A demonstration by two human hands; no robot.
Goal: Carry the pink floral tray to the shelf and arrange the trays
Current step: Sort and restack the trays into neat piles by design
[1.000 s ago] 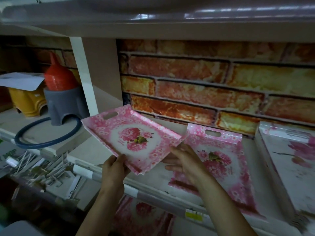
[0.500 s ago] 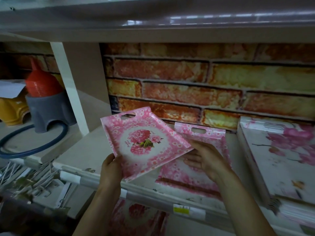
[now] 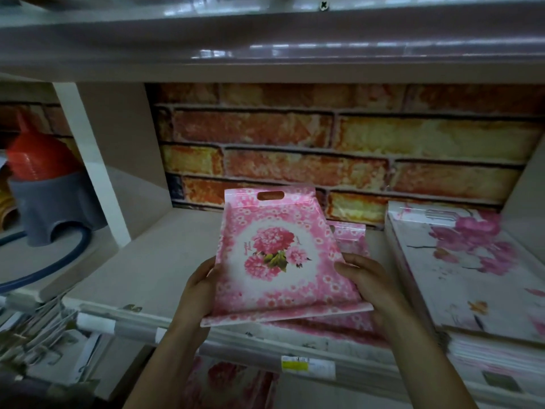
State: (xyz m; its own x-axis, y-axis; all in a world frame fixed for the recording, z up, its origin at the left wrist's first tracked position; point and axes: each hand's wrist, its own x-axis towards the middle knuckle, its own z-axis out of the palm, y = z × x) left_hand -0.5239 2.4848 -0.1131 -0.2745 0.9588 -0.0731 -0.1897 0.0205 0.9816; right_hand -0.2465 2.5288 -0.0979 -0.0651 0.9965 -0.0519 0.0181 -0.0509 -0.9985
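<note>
Head view: left hand [image 3: 194,293], right hand [image 3: 374,287] fingers [image 3: 345,265] pinch one pink floral tray [image 3: 274,255].

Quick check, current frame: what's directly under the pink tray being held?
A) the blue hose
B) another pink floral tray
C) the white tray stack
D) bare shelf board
B: the pink tray, gripped at its sides by the left hand and right hand, is over a second pink tray lying on the shelf. The lower tray's edges stick out at the right and front.
</note>
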